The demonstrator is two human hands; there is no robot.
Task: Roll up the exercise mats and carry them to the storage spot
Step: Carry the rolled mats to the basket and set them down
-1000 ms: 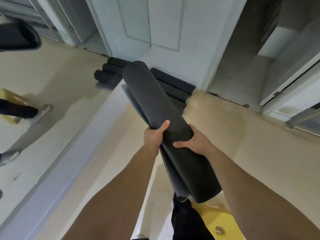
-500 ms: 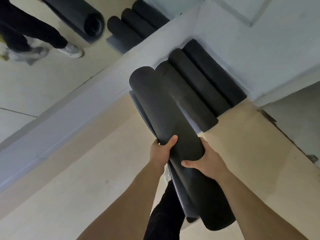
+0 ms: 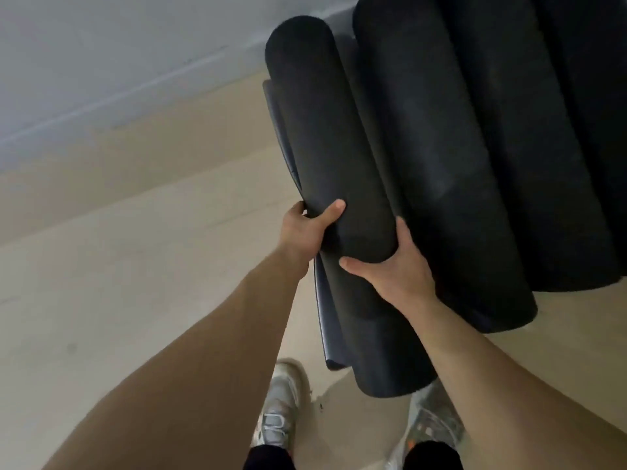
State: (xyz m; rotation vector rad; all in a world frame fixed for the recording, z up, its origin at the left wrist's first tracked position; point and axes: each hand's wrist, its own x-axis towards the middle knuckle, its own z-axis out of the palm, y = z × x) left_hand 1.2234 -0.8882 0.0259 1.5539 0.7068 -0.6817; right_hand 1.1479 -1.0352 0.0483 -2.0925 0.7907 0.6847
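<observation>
Holding: I have both hands clamped on a rolled mat (image 3: 325,157), lengthwise in front of me, its far end toward 12 o'clock.
Left hand (image 3: 307,228): wrapped round the roll's left side, thumb lying over the top.
Right hand (image 3: 395,269): cupped on the roll's right side, thumb across the top, fingers hidden between my roll and its neighbour.
Loose flap (image 3: 322,320): a flat outer layer of the mat hangs off the roll's left underside, smoother and slightly shiny.
Stacked rolls (image 3: 451,164): other dark rolled mats lie at 1 to 3 o'clock, side by side and parallel to mine; the nearest one seems to touch my roll along its length.
Wall (image 3: 118,52): pale grey-blue, running across 10 to 12 o'clock, beside the far end of my roll.
Floor (image 3: 118,266): beige, smooth and matte.
Shoes (image 3: 280,408): my grey sneakers stand at 6 o'clock, beneath the near end of the roll.
Texture: the mats are matte black, soft-looking cylinders with rounded, slightly fuzzy ends.
</observation>
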